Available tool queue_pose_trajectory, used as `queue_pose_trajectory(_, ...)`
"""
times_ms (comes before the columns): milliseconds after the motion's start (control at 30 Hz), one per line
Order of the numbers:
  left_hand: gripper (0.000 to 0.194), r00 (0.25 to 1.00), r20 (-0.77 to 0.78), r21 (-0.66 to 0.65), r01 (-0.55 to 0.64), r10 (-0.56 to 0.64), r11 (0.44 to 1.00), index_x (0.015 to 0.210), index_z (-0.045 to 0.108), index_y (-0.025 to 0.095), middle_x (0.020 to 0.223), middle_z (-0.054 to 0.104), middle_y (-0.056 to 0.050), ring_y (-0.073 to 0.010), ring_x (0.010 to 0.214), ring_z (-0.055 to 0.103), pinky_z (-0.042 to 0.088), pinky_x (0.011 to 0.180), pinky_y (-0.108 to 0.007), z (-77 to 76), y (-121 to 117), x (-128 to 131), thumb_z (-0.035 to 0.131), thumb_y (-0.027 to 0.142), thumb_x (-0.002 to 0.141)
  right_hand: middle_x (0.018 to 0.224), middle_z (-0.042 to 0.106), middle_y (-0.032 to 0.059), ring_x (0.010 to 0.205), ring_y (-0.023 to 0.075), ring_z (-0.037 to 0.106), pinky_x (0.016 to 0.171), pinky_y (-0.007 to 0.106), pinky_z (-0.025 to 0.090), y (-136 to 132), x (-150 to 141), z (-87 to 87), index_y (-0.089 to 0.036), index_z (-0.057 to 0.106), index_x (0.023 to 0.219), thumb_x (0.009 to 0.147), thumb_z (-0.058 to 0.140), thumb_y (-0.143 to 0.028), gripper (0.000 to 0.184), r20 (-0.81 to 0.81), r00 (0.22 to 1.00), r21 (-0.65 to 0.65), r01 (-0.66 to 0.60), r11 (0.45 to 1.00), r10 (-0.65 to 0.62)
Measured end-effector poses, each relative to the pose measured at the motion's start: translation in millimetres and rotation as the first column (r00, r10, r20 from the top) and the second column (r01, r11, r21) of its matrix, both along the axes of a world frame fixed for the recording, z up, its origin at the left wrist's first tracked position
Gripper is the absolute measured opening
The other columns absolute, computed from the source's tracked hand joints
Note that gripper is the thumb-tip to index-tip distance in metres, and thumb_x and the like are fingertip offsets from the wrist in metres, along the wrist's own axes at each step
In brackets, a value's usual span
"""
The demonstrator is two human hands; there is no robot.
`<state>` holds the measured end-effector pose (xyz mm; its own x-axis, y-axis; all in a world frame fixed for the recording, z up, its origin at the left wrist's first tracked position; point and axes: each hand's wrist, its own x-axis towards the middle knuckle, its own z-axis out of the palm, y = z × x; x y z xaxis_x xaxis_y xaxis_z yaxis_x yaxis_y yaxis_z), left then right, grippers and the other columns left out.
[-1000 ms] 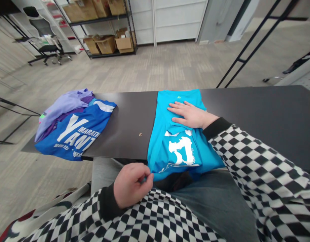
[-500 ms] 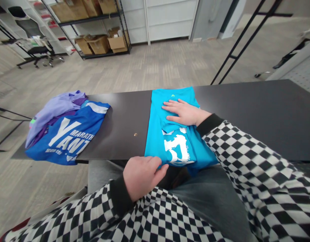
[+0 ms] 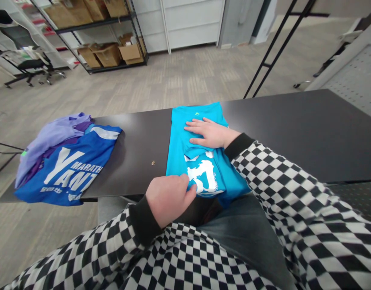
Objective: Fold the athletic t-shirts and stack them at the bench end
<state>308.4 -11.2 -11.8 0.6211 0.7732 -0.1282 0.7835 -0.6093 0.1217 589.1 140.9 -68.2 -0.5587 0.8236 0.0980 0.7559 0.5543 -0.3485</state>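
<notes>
A bright turquoise T-shirt [image 3: 176, 149] with white print lies partly folded on the dark table, its near edge hanging over the front. My right hand [image 3: 205, 133] rests flat on the upper part of the shirt, fingers spread. At the shirt's near left corner, my left hand [image 3: 170, 199] is closed, pinching the fabric between thumb and fingers. Some of the left fingers are hidden behind the hand.
To the left, a blue shirt [image 3: 72, 169] with white lettering lies beside and over a lilac garment [image 3: 49, 135] on the dark table [image 3: 285, 137]. A small round spot [image 3: 153, 163] marks the tabletop. Behind stand a shelf with cardboard boxes [image 3: 108, 55] and an office chair [image 3: 30, 64].
The view has shifted a little, moving the scene leftward. My left hand has lifted the shirt's near edge slightly up and away from me. My right hand stays flat on the shirt.
</notes>
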Motion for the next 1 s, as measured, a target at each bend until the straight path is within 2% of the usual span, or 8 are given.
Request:
queue_pose_trajectory(167, 0.037, 0.999, -0.041, -0.024, -0.011, 0.01, 1.0, 0.086, 0.068, 0.022, 0.076, 0.074, -0.007, -0.0249, 0.063, 0.068, 0.026, 0.056, -0.035, -2.6, 4.0, 3.1, 0.047, 0.038, 0.112, 0.182, 0.04, 0.01, 0.17, 0.0417, 0.034, 0.138, 0.07, 0.017, 0.3, -0.8, -0.5, -0.029, 0.05, 0.173, 0.11, 0.053, -0.066, 0.073, -0.009, 1.0, 0.007, -0.006, 1.0, 0.006)
queue_pose_trajectory(333, 0.036, 0.993, 0.111, -0.045, -0.046, 0.051, 0.998, 0.082, 0.064, 0.023, 0.076, 0.074, -0.004, -0.02, 0.063, 0.065, 0.026, 0.057, -0.036, 16.9, 2.0, 9.4, 0.049, 0.037, 0.112, 0.182, 0.041, 0.0083, 0.169, 0.0412, 0.034, 0.139, 0.068, 0.015, 0.4, -0.3, -0.5, -0.03, 0.051, 0.173, 0.109, 0.055, -0.066, 0.073, -0.018, 1.0, 0.007, -0.005, 1.0, 0.005)
queue_pose_trajectory(433, 0.045, 0.981, 0.191, -0.089, 0.034, -0.017, 0.995, 0.078, 0.063, 0.023, 0.073, 0.072, -0.003, -0.0176, 0.061, 0.062, 0.026, 0.056, -0.037, 22.7, -0.5, 14.1, 0.046, 0.042, 0.115, 0.182, 0.04, 0.0071, 0.17, 0.0418, 0.033, 0.138, 0.07, 0.015, 0.5, -0.6, 0.0, -0.032, 0.049, 0.174, 0.109, 0.056, -0.064, 0.073, -0.009, 1.0, -0.012, 0.011, 1.0, -0.011)
queue_pose_trajectory(500, 0.05, 0.98, 0.187, -0.108, 0.088, -0.067, 0.99, 0.074, 0.061, 0.024, 0.071, 0.07, -0.002, -0.0175, 0.06, 0.061, 0.025, 0.056, -0.037, 20.3, -0.5, 14.8, 0.045, 0.047, 0.115, 0.182, 0.039, 0.0072, 0.17, 0.0422, 0.033, 0.138, 0.07, 0.015, 0.6, -0.7, 0.6, -0.032, 0.049, 0.174, 0.109, 0.056, -0.063, 0.073, -0.01, 1.0, -0.021, 0.011, 1.0, -0.011)
queue_pose_trajectory(667, 0.046, 0.999, 0.044, -0.033, 0.002, -0.001, 0.999, 0.081, 0.062, 0.025, 0.073, 0.071, -0.003, -0.0221, 0.062, 0.063, 0.022, 0.056, -0.037, 3.0, 7.7, 7.9, 0.048, 0.055, 0.113, 0.181, 0.041, 0.0108, 0.169, 0.0419, 0.035, 0.138, 0.07, 0.017, 1.3, 5.3, 1.8, -0.028, 0.053, 0.172, 0.108, 0.059, -0.065, 0.074, -0.032, 0.999, -0.022, -0.005, 1.0, 0.005)
queue_pose_trajectory(800, 0.043, 1.0, -0.006, -0.044, 0.025, -0.025, 0.999, 0.086, 0.063, 0.025, 0.079, 0.073, -0.003, -0.0236, 0.065, 0.066, 0.024, 0.057, -0.037, -6.9, 9.5, 3.0, 0.05, 0.056, 0.113, 0.179, 0.044, 0.0104, 0.169, 0.044, 0.034, 0.138, 0.074, 0.015, 2.9, 17.7, 1.0, -0.028, 0.059, 0.168, 0.107, 0.06, -0.068, 0.074, -0.028, 0.999, -0.018, 0.038, 0.999, -0.039)
queue_pose_trajectory(900, 0.042, 0.999, 0.0, -0.05, 0.035, -0.035, 0.998, 0.086, 0.062, 0.025, 0.078, 0.073, -0.003, -0.0233, 0.065, 0.067, 0.026, 0.056, -0.037, -5.3, 6.2, 0.9, 0.05, 0.054, 0.113, 0.179, 0.046, 0.0081, 0.168, 0.0441, 0.036, 0.137, 0.075, 0.014, 4.2, 23.8, -0.4, -0.031, 0.059, 0.167, 0.107, 0.058, -0.071, 0.072, -0.038, 0.998, -0.002, 0.051, 0.999, -0.051)
queue_pose_trajectory(1000, 0.041, 1.0, 0.013, -0.056, 0.013, -0.013, 0.998, 0.084, 0.061, 0.025, 0.074, 0.071, -0.002, -0.0225, 0.064, 0.067, 0.028, 0.057, -0.035, 6.5, 12.9, -1.0, 0.052, 0.052, 0.113, 0.18, 0.044, 0.0079, 0.169, 0.0442, 0.035, 0.138, 0.074, 0.014, 3.8, 22.9, 0.6, -0.031, 0.057, 0.169, 0.108, 0.055, -0.071, 0.073, -0.041, 0.997, -0.017, 0.06, 0.998, -0.061)
